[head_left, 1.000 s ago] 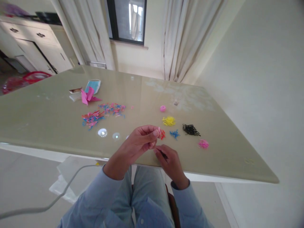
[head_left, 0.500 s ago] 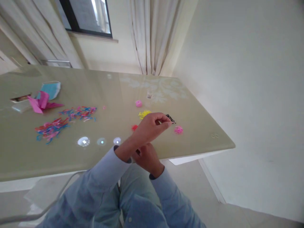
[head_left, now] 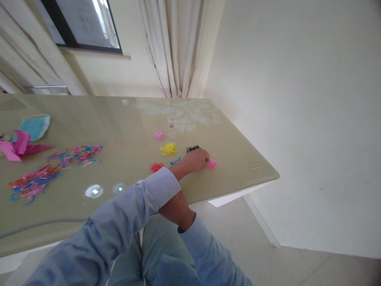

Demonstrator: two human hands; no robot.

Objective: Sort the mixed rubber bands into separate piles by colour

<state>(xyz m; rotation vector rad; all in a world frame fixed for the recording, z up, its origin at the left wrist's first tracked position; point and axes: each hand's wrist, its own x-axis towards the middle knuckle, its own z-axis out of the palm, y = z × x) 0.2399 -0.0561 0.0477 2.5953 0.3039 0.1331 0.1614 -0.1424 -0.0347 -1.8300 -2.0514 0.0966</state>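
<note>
My left hand (head_left: 195, 161) reaches across to the right. Its fingers are pinched together at the left edge of a small pile of pink bands (head_left: 212, 163); what lies between them is too small to make out. Black bands (head_left: 193, 148) sit just behind that hand. My right hand (head_left: 176, 208) is low at the table's front edge, under my left forearm, which hides its fingers. Around them lie yellow bands (head_left: 169, 149), red bands (head_left: 156, 167), partly behind my left sleeve, and a few blue bands (head_left: 175, 161).
A pink cup (head_left: 159, 135) and a small clear container (head_left: 171, 121) stand farther back. Mixed coloured bands (head_left: 35, 180), a pink folded paper (head_left: 20, 147) and a blue mask (head_left: 35, 127) lie at left. Two pale rings (head_left: 255, 166) are near the right corner of the table (head_left: 235, 159).
The view has shifted right. My left hand has moved forward and down to the pink pile, uncovering the yellow, red and blue bands. My left sleeve now covers more of my right hand.
</note>
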